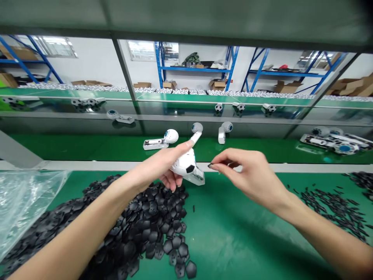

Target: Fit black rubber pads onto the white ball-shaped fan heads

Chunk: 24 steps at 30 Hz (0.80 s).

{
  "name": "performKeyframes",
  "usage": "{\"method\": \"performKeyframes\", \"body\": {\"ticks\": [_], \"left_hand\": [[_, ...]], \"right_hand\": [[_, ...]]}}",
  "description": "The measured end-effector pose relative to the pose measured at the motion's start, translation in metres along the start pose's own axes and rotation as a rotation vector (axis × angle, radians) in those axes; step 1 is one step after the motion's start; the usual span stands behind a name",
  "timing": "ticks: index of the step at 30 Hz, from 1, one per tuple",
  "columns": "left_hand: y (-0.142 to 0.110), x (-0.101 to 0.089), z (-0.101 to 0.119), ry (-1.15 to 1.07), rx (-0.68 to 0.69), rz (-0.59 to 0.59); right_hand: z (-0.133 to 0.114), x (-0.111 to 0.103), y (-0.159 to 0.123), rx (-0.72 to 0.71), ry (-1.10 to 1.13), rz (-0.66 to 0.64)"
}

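In the head view, your left hand [161, 165] reaches in from the lower left and curls around a white football-patterned device [182, 165], with the fingers passing under the ball and the forefinger stretched along its top. The device sits in that hand above the near edge of the green counter [230, 245], not touching the mat. A black patch [190, 168] shows on the ball, a white stem [196, 137] angles up and away, and a translucent base [194, 177] sticks out toward your right hand.

Your right hand [244, 175] comes in from the lower right, just beside the ball, with thumb and forefinger pressed together. They seem to pinch a thin black strip [210, 166], though it is too small to be sure.

Below your hands lies a heap of black hexagonal and pentagonal patches [154, 217], and a scatter of thin black strips [329, 208] lies to the right. A clear plastic bag [26, 202] lies at the left.

Beyond, on a farther green counter [87, 147], stand more white devices [160, 140], with others grouped at the right [335, 142]. Blue metal shelving [198, 68] and cardboard boxes [217, 84] stand along the far wall.
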<state>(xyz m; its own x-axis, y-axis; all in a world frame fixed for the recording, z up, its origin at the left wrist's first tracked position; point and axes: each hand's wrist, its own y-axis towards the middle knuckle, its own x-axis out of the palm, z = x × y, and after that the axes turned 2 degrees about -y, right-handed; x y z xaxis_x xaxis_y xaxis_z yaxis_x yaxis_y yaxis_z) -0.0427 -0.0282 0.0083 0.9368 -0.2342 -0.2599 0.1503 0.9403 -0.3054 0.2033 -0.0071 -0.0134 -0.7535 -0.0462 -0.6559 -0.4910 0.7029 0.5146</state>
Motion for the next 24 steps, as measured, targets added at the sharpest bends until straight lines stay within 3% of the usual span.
{"method": "performKeyframes", "body": {"ticks": [3,5,8,11,20,24], "left_hand": [[0.003,-0.008,0.001,-0.139,-0.043,0.022],[0.006,-0.012,0.002,-0.216,0.019,0.081],[0.006,-0.015,0.006,-0.331,0.157,0.181],[0.002,-0.014,0.010,-0.407,0.237,0.241],[0.001,-0.005,0.008,-0.560,0.246,0.166],[0.003,0.001,0.005,-0.619,0.229,0.144]], "right_hand": [[0.016,0.016,-0.003,0.266,0.000,-0.298],[0.022,0.031,-0.008,0.285,0.004,-0.381],[0.027,0.049,-0.016,0.244,0.000,-0.420],[0.031,0.053,-0.018,0.205,-0.006,-0.438],[0.037,0.044,-0.016,0.036,-0.070,-0.521],[0.029,0.034,-0.013,0.030,-0.046,-0.460]]}}
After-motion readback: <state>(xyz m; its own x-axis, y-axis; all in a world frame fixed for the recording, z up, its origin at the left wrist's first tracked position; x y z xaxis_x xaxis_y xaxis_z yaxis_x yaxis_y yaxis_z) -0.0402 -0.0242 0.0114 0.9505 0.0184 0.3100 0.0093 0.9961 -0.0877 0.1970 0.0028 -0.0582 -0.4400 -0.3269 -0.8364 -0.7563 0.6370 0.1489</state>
